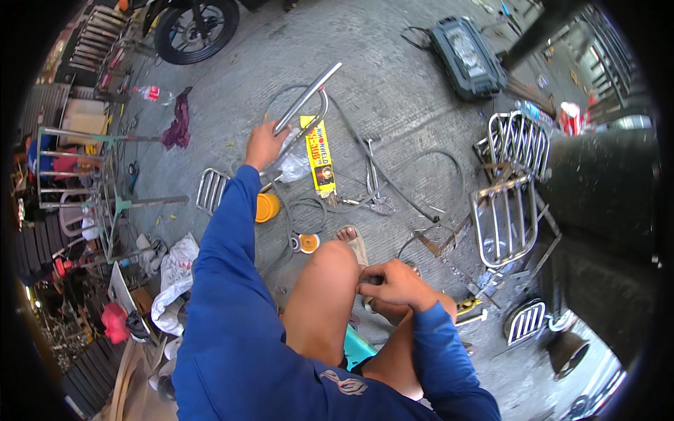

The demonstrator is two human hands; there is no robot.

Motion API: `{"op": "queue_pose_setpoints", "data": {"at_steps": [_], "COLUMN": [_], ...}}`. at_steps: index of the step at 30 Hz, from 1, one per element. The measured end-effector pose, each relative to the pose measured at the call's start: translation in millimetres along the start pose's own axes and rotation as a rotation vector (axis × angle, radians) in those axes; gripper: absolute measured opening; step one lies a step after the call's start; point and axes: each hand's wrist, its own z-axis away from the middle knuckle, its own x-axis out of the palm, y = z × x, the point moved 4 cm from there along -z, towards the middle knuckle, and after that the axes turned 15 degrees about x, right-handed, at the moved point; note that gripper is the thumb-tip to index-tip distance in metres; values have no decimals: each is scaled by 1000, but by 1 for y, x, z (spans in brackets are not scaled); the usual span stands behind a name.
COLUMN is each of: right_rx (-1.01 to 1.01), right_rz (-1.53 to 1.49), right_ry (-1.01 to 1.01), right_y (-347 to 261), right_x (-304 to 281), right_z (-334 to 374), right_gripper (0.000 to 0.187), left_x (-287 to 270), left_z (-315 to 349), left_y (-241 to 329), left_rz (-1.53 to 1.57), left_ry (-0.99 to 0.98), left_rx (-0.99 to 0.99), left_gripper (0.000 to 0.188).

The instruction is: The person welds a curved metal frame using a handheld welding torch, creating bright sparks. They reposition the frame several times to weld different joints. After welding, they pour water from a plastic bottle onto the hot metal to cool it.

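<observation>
My left hand (264, 147) is stretched far forward, its fingers wrapped round a shiny metal tube (309, 97). A curved metal piece (323, 109) lies by the tube; whether they are joined I cannot tell. Right of that hand are a clear plastic bag (295, 165) and a long yellow carton (319, 156), with thin rods showing at its near end. My right hand (399, 284) rests by my knees, thumb and fingers drawn together. Anything inside its fingers is hidden. Beneath the left forearm stands an orange-yellow round container (267, 208), with an orange-and-white disc (309, 243) nearer me.
Cables (393, 186) loop across the concrete floor. Welded metal frames stand at left (105, 168) and right (504, 224). A hammer-like tool (371, 165) lies beyond my feet. A grey toolbox (467, 56) and a motorcycle wheel (196, 31) are farther off. Dark metal bulk (597, 210) fills the right.
</observation>
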Motion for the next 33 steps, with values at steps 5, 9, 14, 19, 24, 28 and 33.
{"op": "queue_pose_setpoints", "data": {"at_steps": [5, 9, 14, 19, 24, 28, 33], "right_rx": [153, 429, 496, 59, -77, -90, -39], "right_rz": [-611, -27, -295, -105, 96, 474, 642], "right_ry": [396, 552, 421, 736, 591, 474, 249], "right_y": [-12, -61, -164, -336, -549, -661, -716], "right_x": [32, 49, -12, -123, -138, -115, -79], "right_z": [19, 128, 194, 91, -32, -123, -343], "right_gripper": [24, 23, 26, 23, 18, 26, 35], "left_x": [-115, -235, -342, -426, -487, -498, -449], "left_z": [35, 84, 143, 197, 241, 257, 247], "left_y": [-16, -33, -87, -141, -174, -214, -283], "left_rz": [202, 211, 227, 293, 447, 436, 201], "left_ry": [95, 277, 599, 960, 1249, 1226, 1106], "left_rx": [-266, -473, -705, -888, -1017, -1120, -1181], "left_gripper": [47, 47, 45, 46, 48, 47, 41]}}
